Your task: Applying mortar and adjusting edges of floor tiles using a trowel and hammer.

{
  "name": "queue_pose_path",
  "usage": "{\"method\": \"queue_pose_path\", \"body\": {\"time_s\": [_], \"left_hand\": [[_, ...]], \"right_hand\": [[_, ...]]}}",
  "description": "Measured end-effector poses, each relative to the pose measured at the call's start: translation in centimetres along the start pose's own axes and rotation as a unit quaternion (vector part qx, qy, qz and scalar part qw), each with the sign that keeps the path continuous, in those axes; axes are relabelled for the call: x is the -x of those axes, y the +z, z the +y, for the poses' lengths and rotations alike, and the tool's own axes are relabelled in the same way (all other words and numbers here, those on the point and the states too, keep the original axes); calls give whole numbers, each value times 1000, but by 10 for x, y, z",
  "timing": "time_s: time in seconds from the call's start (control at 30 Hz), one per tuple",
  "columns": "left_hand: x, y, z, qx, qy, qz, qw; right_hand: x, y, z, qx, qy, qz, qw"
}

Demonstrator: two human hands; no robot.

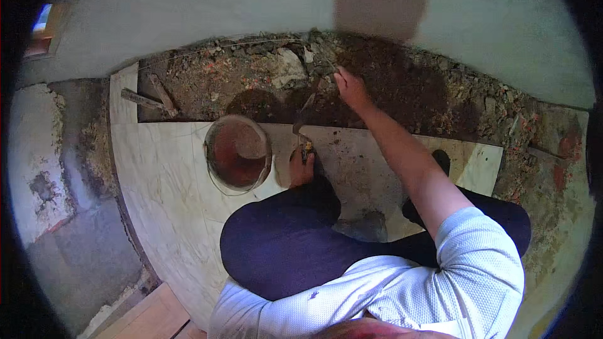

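My left hand (301,169) rests low beside my bent knee, closed round the yellow and black handle of a trowel (306,113). The trowel's blade points away from me, over the edge of the tiled floor. My right arm stretches forward across a strip of bare earth and rubble (207,78). At its end my right hand (353,91) is closed, its fingertips close to the rubble near the wall; what they grip is too small to make out. Just left of the left hand stands a round bucket (269,157) with a reddish-brown inside and a wire handle.
Pale marbled tiles (163,169) cover the floor up to the earth strip. A thin string (232,44) runs along the wall's base. Two wooden pieces (151,97) lie at the strip's left end. A grey wall (251,0) rises beyond, with my shadow on it.
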State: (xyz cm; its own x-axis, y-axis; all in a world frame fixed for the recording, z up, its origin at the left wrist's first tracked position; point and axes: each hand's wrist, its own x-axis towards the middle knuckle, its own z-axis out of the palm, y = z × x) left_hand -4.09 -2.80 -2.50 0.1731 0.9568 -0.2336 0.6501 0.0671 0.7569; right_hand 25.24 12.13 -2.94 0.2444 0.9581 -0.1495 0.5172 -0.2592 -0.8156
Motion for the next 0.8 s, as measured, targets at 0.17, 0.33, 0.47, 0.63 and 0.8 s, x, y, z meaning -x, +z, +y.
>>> {"method": "queue_pose_path", "body": {"time_s": [0.17,0.33,0.47,0.63,0.8], "left_hand": [[5,-21,0,-4,-35,-21,999],[1,-17,2,1,-33,-21,999],[-10,-4,-26,25,-44,-20,999],[0,-5,-58,190,-4,-166,968],[14,-23,-3,225,135,-350,899]], "right_hand": [[-9,9,-15,68,5,-42,997],[51,-15,-46,-222,161,-31,961],[124,2,-62,-358,249,-61,898],[191,48,-100,-437,233,-121,860],[211,71,-53,-470,206,-66,856]]}}
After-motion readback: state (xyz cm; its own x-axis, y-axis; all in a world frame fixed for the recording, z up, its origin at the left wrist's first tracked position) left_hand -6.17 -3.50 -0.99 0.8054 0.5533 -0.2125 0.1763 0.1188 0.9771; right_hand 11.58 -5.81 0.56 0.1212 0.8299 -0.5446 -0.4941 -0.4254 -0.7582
